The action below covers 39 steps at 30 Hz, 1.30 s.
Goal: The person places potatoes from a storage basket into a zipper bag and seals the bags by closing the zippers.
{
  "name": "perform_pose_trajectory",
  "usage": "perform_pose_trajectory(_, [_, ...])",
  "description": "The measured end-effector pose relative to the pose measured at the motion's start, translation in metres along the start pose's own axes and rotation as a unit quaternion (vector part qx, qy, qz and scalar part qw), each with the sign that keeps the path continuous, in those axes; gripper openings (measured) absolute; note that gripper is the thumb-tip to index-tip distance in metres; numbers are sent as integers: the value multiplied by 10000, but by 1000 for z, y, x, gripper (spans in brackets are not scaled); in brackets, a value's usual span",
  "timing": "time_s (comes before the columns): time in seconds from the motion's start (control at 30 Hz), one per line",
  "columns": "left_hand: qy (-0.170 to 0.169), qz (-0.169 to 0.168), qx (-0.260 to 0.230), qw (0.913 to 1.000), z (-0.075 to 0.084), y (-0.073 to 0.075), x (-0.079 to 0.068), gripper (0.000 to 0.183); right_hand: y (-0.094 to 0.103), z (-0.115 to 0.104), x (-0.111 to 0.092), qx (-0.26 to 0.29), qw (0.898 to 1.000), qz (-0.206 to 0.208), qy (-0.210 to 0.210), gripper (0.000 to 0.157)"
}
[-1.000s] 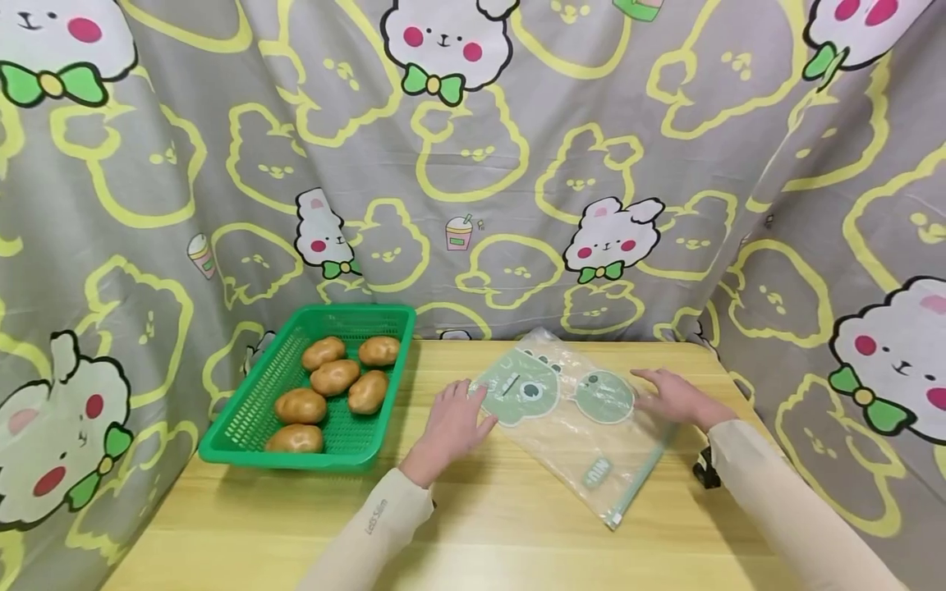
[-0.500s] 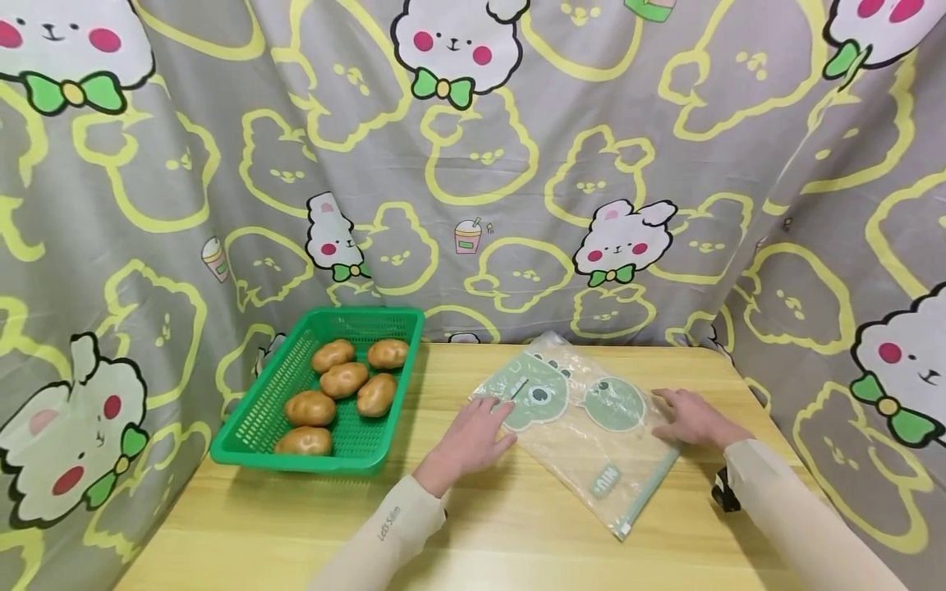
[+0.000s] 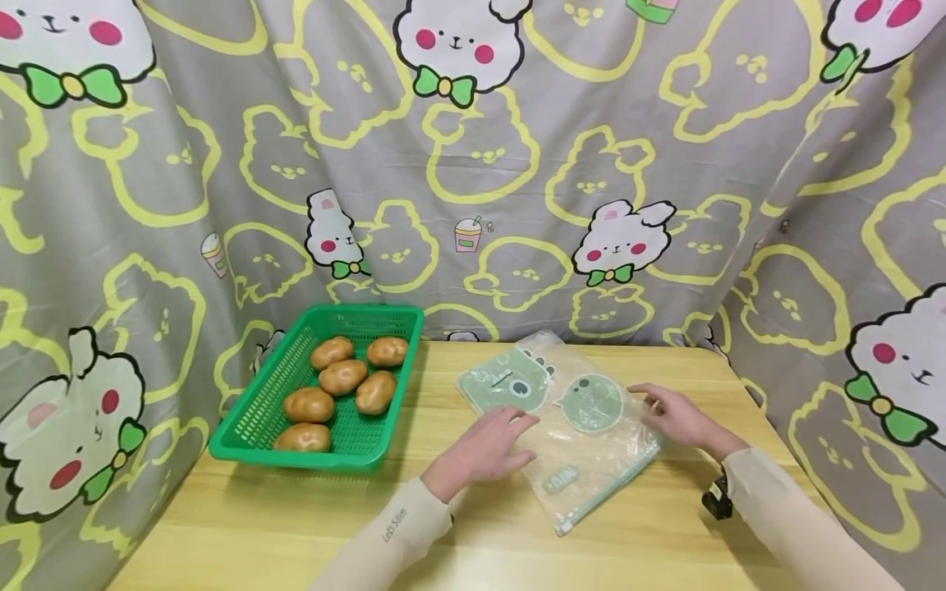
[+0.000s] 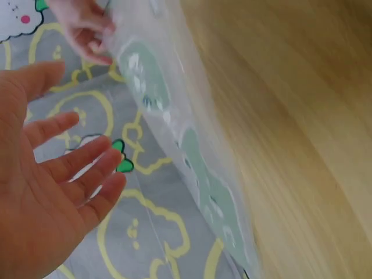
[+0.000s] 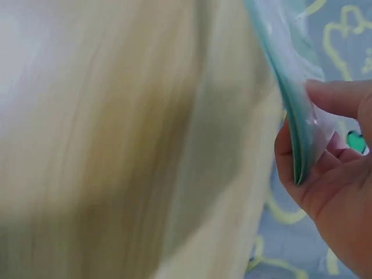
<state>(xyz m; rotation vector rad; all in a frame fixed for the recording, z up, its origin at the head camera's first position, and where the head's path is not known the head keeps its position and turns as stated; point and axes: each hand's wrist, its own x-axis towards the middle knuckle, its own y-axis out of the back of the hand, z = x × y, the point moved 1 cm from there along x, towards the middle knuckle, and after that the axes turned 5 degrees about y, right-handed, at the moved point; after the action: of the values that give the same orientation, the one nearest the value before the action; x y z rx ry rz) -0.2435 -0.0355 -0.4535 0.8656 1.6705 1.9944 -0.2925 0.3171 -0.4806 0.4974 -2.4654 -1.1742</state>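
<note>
A clear plastic zipper bag [image 3: 591, 402] with green cartoon prints lies at an angle on the table, its green zipper edge [image 3: 609, 492] facing the near right. My right hand [image 3: 680, 419] pinches the bag's right corner; the right wrist view shows thumb and fingers [image 5: 337, 168] around the plastic beside the zipper strip [image 5: 293, 122]. Over the bag's left edge is my left hand [image 3: 488, 447]. In the left wrist view its palm [image 4: 46, 192] faces the bag [image 4: 148, 75], fingers spread and holding nothing.
To the left stands a green plastic basket [image 3: 222, 447] with several potatoes [image 3: 343, 377] in it. A patterned curtain [image 3: 502, 205] hangs behind and along both sides of the wooden table [image 3: 473, 550]. A black device [image 3: 717, 499] sits under the right wrist.
The bag has turned and slid left, bringing its zipper edge closer to level across the view. My left hand has moved slightly right and nearer, off the bag's left print.
</note>
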Motion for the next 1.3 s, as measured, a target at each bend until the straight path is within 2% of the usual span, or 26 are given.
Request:
perform_pose_trajectory(0.1, [-249,4,-137,9996,7,-2,-2,52,0,-17,5,476,9987,182,-13,30])
perform_pose_trajectory(0.2, [-406,-147,-329,9985,16,-2,-4,57,1,-30,9,840,9959,282,-185,23])
perform_pose_trajectory(0.37, [-497,-361,-413,9973,28,-6,-7,72,2,-44,14,1426,9870,323,-662,29])
perform_pose_trajectory(0.47, [-514,-304,-325,9977,30,-10,-8,80,4,-49,18,1674,9824,381,-738,32])
perform_pose_trajectory(0.6, [-550,-118,-320,9979,28,-16,-9,81,6,-56,24,1911,9775,479,-751,34])
perform_pose_trajectory(0.87, [-691,842,-191,9939,17,-23,-12,60,12,-62,29,2326,9676,487,-850,38])
perform_pose_trajectory(1.03, [-526,1610,-132,9855,8,-17,-9,45,17,-68,30,2211,9705,574,-777,37])
perform_pose_trajectory(1.17, [-338,2164,-169,9756,-3,-10,-5,36,20,-72,31,1650,9827,628,-561,34])
perform_pose_trajectory(1.3, [-163,2543,-274,9666,-16,-2,-3,32,20,-79,31,496,9968,621,-64,29])
